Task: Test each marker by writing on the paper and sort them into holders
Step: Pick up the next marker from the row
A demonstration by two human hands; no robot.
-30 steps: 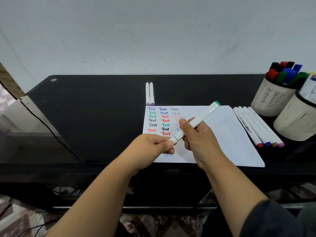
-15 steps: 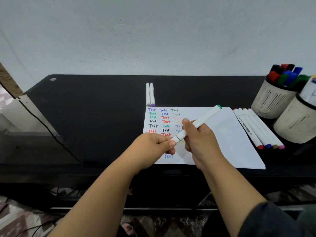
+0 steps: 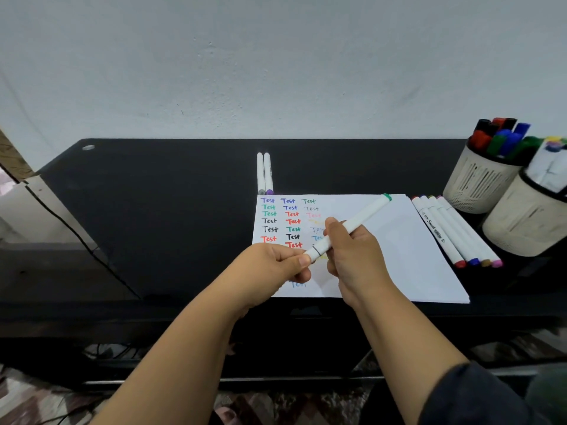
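Note:
A white marker with a green end (image 3: 356, 222) slants over the white paper (image 3: 405, 240). My right hand (image 3: 352, 256) grips its barrel. My left hand (image 3: 273, 265) pinches the cap at its near end. The paper carries several coloured "Test" words (image 3: 290, 220) in columns on its left side. Several white markers (image 3: 454, 231) lie side by side just right of the paper. Two more white markers (image 3: 264, 173) lie behind the paper. At the far right stand two cream holders: the back holder (image 3: 478, 185) holds several dark-capped markers, the near holder (image 3: 527, 219) holds white ones.
Everything sits on a black table (image 3: 168, 210) against a pale wall. A dark cable (image 3: 76, 234) runs down over the table's left edge. Patterned floor shows below the table front.
Both hands and the marker have stayed almost in place; the marker has tilted slightly lower toward the paper. The cap still sits on the marker.

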